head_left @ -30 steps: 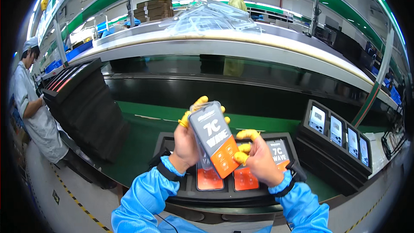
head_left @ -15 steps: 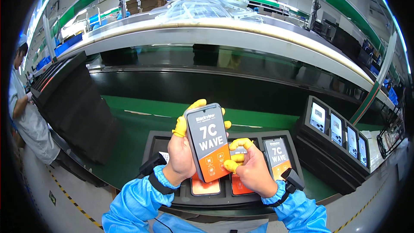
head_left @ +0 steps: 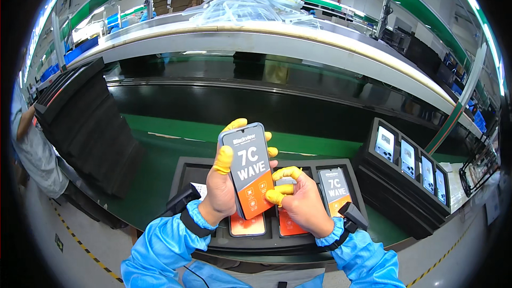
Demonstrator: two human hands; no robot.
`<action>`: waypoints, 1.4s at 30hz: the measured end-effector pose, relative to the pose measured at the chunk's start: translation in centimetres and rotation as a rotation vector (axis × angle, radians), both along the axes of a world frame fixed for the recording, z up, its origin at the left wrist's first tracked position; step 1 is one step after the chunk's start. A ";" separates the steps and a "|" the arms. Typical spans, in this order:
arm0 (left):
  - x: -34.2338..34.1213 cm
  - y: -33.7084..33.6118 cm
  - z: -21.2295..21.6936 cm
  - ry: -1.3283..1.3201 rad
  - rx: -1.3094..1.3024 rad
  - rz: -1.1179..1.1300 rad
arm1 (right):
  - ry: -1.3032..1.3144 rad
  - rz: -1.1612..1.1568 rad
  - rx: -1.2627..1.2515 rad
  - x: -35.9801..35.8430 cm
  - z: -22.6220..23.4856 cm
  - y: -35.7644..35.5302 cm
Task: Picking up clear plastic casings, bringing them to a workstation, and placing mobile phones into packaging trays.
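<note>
Fingers [head_left: 223, 160] around upright phone [head_left: 249, 170]

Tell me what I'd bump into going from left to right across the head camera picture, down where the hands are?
Person in grey → stack of black trays → left hand → phone it holds up → right hand → phone lying in the black tray → tilted rack of phones.

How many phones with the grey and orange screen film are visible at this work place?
4: one phone held up in the left hand, and three lying in the black tray, at its left, middle and right. The hands may hide more.
</note>
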State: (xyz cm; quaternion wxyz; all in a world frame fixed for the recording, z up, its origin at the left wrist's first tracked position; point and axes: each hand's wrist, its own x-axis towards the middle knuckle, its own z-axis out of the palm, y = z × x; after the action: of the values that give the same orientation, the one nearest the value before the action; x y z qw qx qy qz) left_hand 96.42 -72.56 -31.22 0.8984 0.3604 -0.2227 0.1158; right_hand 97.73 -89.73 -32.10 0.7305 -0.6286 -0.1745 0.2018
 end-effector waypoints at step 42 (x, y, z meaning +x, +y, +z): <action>-13.1 10.6 -4.3 0.332 1.017 0.964 | -0.012 0.345 -0.367 -1.9 1.5 8.2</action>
State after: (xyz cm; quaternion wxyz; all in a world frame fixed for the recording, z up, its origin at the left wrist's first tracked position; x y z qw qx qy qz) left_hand 83.36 -61.95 -35.47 0.4903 0.8052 0.0741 0.3251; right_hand 95.88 -81.50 -30.60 0.5578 -0.7127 -0.2441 0.3482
